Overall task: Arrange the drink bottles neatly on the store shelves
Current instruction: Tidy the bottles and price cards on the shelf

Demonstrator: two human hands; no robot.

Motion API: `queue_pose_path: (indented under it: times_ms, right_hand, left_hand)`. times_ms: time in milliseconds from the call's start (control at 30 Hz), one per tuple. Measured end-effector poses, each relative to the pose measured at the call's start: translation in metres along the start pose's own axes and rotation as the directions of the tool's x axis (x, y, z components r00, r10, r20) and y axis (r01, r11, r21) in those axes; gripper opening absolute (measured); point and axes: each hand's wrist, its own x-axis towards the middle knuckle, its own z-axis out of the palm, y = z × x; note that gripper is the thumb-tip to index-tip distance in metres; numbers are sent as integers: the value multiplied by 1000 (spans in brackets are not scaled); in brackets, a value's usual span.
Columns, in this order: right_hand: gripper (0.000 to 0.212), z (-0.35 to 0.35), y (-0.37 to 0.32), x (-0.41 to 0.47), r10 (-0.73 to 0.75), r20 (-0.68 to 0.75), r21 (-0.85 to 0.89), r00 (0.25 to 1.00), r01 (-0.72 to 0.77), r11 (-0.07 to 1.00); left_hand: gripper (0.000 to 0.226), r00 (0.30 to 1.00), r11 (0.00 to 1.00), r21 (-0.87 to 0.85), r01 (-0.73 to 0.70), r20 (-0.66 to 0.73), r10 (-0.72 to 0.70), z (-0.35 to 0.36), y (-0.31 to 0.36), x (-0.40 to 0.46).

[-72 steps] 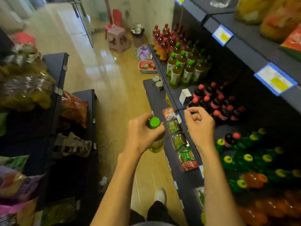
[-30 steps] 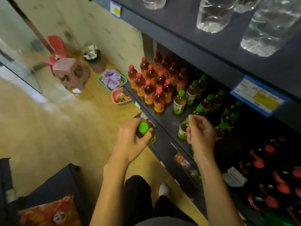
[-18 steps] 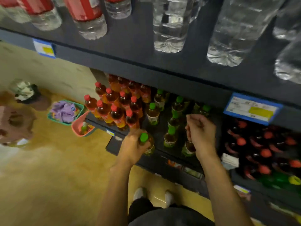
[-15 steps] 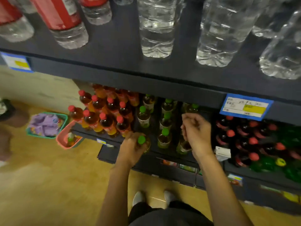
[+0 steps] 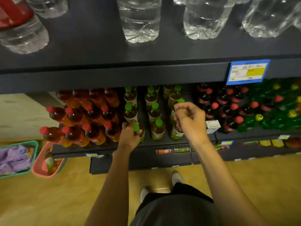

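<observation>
My left hand [image 5: 129,135] grips a green-capped tea bottle [image 5: 140,130] by its neck at the front of the lower shelf [image 5: 104,148], at the front of the left green-cap row. Other green-capped bottles [image 5: 157,128] stand in rows behind and to its right. My right hand [image 5: 189,119] hovers over the right green-cap row with fingers curled and thumb against fingertips, holding nothing I can see. Red-capped orange tea bottles [image 5: 91,128] fill the shelf to the left.
Dark cola bottles with red caps [image 5: 228,111] and green soda bottles [image 5: 268,111] stand to the right. Large water bottles [image 5: 140,22] sit on the upper shelf, which carries a blue price tag [image 5: 247,71]. Pink [image 5: 38,162] and green [image 5: 35,144] baskets lie on the floor at left.
The view swung from along the aisle to facing the shelf. My left hand carried the green-capped bottle forward and down onto the front of the lower shelf. My right hand stayed curled above the bottles.
</observation>
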Motion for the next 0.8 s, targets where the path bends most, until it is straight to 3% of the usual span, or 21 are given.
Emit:
queue_pose_path:
  times_ms: [500,800]
  right_hand:
    - [10,-15,-10,10,-11,-29,-22,1000,10,1000]
    - [10,-12,-9,14,4,2,-9,1000,-4,1000]
  left_hand:
    - [38,985,996,-1,85,152,-84,-8,5,32]
    - [40,987,995,25,98,129,-101,-15,2,32]
